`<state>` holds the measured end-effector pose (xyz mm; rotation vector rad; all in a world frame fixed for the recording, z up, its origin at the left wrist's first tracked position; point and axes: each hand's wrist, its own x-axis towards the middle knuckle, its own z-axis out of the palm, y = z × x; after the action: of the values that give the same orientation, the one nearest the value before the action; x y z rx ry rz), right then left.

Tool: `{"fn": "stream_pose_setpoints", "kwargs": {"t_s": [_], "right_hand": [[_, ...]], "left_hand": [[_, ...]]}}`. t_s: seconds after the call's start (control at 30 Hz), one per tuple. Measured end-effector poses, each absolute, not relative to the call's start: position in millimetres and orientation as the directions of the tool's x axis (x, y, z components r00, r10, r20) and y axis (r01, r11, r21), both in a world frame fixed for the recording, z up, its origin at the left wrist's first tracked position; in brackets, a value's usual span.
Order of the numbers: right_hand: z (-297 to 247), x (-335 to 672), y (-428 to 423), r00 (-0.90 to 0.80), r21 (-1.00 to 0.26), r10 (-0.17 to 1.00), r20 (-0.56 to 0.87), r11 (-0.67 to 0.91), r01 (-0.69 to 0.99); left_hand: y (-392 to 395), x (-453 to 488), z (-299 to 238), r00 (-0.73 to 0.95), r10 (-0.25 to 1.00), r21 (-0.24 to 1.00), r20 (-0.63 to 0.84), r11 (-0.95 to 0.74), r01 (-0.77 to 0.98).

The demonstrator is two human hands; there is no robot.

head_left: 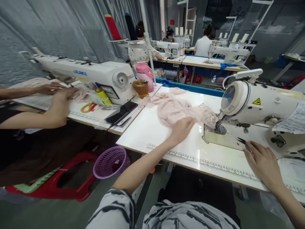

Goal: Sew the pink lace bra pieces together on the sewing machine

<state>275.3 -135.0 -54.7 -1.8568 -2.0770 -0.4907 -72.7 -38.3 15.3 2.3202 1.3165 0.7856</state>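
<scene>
Pink crumpled lace fabric (173, 109) lies under left hand (182, 128), grip slack (right hand (263, 162) pinches snips (242, 141)).

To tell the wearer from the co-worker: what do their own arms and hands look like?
Forearms bare; left hand and right hand ungloved, no watch or bracelet visible. A white short sleeve with black streaks covers the left upper arm.

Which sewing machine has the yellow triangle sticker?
The sewing machine on the right, with the sticker on its head and pink lace at its needle. The co-worker's machine has a blue label instead.
</scene>
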Motion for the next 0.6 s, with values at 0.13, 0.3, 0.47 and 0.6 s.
{"fn": "stream_pose_setpoints", "kwargs": {"t_s": [0.13, 0.3, 0.47, 0.6], "right_hand": [[-53, 274, -134, -0.105, 0.057, 0.852, 0.514, 0.088, 0.995], [-45, 277, -128, -0.285, 0.057, 0.846, 0.45, 0.291, 0.955], [-39, 293, -108, -0.378, 0.08, 0.861, 0.34, 0.374, 0.924], [-31, 294, -88, -0.357, 0.08, 0.832, 0.424, 0.359, 0.93]], "left_hand": [[-82, -47, 5, 0.841, 0.495, 0.576, 0.218, -0.761, 0.299], [-95, -32, -9, 0.808, 0.495, 0.418, 0.321, -0.839, 0.348], [-84, -18, -18, 0.768, 0.597, 0.229, 0.234, -0.801, 0.553], [-71, -3, -15, 0.85, 0.494, 0.235, 0.183, -0.861, 0.45]]}}
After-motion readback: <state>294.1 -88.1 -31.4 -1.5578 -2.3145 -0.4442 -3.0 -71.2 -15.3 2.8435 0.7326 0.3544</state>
